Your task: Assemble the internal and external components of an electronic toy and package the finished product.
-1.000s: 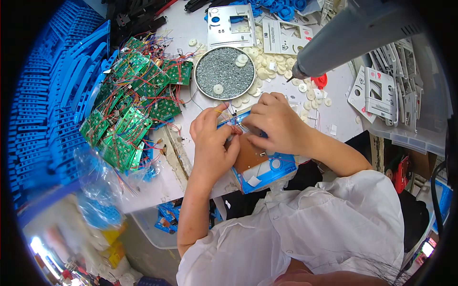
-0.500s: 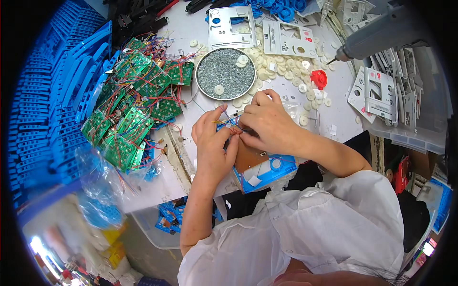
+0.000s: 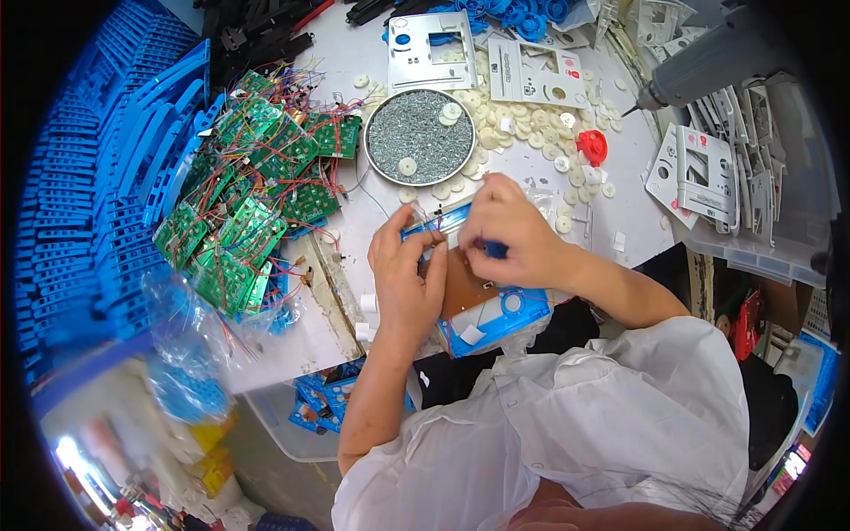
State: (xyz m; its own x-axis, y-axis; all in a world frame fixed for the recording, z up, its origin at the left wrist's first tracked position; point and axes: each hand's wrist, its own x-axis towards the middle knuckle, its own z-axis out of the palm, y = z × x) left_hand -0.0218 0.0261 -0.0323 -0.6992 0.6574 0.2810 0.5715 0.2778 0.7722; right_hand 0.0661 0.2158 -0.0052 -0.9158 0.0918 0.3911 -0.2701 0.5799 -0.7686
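A blue plastic casing [image 3: 522, 309] with a brown circuit board [image 3: 462, 292] in it lies in front of me at the near edge of the table. My left hand [image 3: 405, 276] grips the casing's left side, thumb over the board and fingers bent at the far end. Over the far right part of the board, my right hand [image 3: 515, 232] is closed in a pinch; its fingertips hide whatever is between them. Thin wires show at the casing's far end, and a small white paper piece [image 3: 471, 334] sticks up from its near part.
Beyond the casing stands a round tray [image 3: 367, 149] of small screws among white plastic discs [image 3: 542, 124]. Wired green circuit boards [image 3: 248, 221] and stacked blue parts [image 3: 75, 203] are piled left. A grey electric screwdriver [image 3: 699, 75] hangs at upper right, near white panels [image 3: 708, 177].
My hands have moved apart from their meeting over the wires. The right has shifted slightly right, uncovering the casing's blue far edge. The screwdriver has swung a little right.
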